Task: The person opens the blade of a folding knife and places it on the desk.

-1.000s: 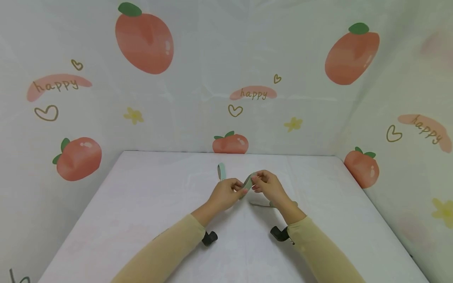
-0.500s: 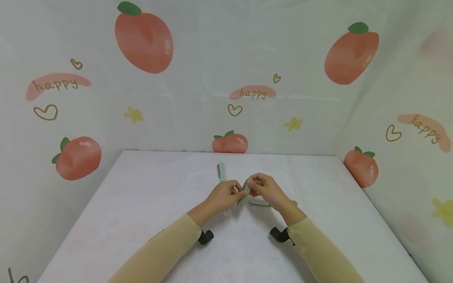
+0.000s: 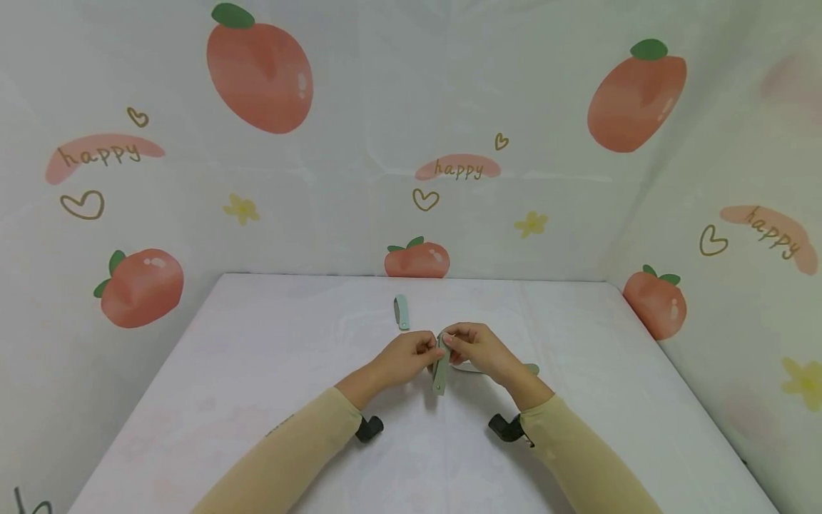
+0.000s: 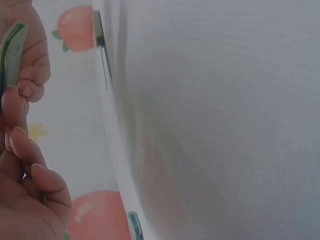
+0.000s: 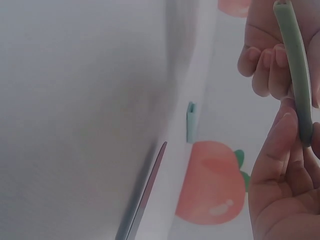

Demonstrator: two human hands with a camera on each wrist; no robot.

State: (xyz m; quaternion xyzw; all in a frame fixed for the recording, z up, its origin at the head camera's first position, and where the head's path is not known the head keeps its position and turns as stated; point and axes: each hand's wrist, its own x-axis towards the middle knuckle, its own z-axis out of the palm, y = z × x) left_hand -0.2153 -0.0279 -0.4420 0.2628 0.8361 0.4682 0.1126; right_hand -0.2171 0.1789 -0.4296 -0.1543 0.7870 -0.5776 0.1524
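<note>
A white, cloth-like backdrop (image 3: 359,107) printed with red fruit, yellow flowers and "happy" lettering rose behind a broad white table (image 3: 160,428). Two long beige fabric sleeves (image 3: 282,457) reached over it, and from them came the left hand (image 3: 406,355) and the right hand (image 3: 478,348), close together above the table's middle. An open knife with a thin metal blade and a pale green handle (image 3: 532,369) lay on the table, partly hidden by the right wrist. A slim, sage-green, plastic-looking folding piece (image 3: 441,371) was held between the hands, clear of the table, while a similar mint-green folded piece (image 3: 402,313) lay just beyond the left hand.

The step in hand looked like working the held piece about its fold; whether to open or close it could not be told, and no blade showed on it. By that reading, the next move called for a steady hold on one part, with fingertips kept off any edge inside.

Neither hand was spread: the right thumb and fingers pinched the upper end, and the left thumb and curled fingers gripped its side lower down. A tiny round rivet (image 3: 439,387) showed near the free lower end, touched by no finger
</note>
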